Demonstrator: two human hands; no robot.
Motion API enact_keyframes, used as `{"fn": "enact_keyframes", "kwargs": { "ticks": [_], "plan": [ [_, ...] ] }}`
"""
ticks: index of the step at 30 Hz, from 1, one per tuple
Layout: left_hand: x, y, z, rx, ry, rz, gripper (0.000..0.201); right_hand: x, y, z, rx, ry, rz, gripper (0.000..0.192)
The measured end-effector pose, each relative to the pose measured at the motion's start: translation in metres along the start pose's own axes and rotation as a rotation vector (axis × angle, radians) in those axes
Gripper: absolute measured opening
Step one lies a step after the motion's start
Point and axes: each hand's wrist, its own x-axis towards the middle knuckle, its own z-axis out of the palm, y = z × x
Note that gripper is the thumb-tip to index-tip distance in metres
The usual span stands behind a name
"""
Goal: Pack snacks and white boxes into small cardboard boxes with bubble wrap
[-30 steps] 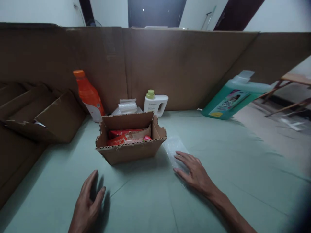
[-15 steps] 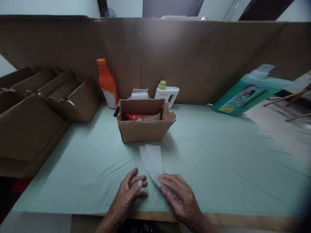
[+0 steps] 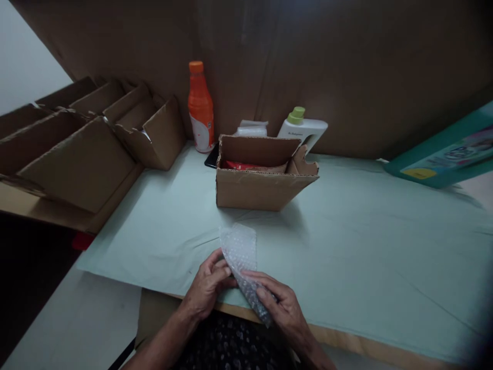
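Note:
A folded strip of clear bubble wrap (image 3: 241,246) lies slantwise at the front of the table, its lower end raised over the edge. My right hand (image 3: 275,303) grips its lower right side, thumb on top and fingers along it. On the opposite side, my left hand (image 3: 211,282) has its curled fingers and thumb at the wrap's left edge; some fingertips are hidden behind it. Just beyond the wrap stands an open cardboard box (image 3: 250,192), with a red packet (image 3: 246,166) and something brownish inside.
Behind the box are an orange bottle (image 3: 201,110), a white jug with a green cap (image 3: 308,128), a clear plastic roll (image 3: 252,129) and a dark flat object (image 3: 211,156). Divided cardboard boxes (image 3: 77,159) line the left. A green liquid jug (image 3: 442,149) leans at right.
My left hand has moved in to the wrap's left edge. The wrap's lower end has come up and toward me in my right hand. The view has tilted down and shifted left.

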Motion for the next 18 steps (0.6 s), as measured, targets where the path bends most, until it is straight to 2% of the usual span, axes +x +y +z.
{"fn": "enact_keyframes", "kwargs": {
  "ticks": [3, 6, 9, 12, 16, 18],
  "plan": [
    [0.001, 0.001, -0.002, -0.057, 0.002, -0.012, 0.048, 0.003, -0.001, 0.0, 0.006, -0.057, 0.015, 0.034],
    [0.004, 0.001, -0.003, -0.049, 0.063, -0.01, 0.044, 0.003, 0.002, 0.005, -0.01, -0.049, 0.057, 0.034],
    [0.006, 0.0, -0.002, -0.047, 0.094, -0.028, 0.048, 0.002, 0.008, 0.008, 0.033, 0.064, 0.191, 0.036],
    [0.006, -0.001, -0.001, -0.071, 0.114, -0.014, 0.053, -0.001, 0.017, 0.001, 0.145, 0.202, 0.293, 0.04],
    [0.01, 0.006, -0.007, 0.036, 0.212, 0.136, 0.06, -0.003, 0.026, -0.023, 0.083, 0.478, 0.195, 0.032],
    [0.015, 0.01, -0.014, 0.182, 0.269, 0.194, 0.068, -0.003, 0.029, -0.035, 0.006, 0.549, 0.167, 0.029]
  ]
}}
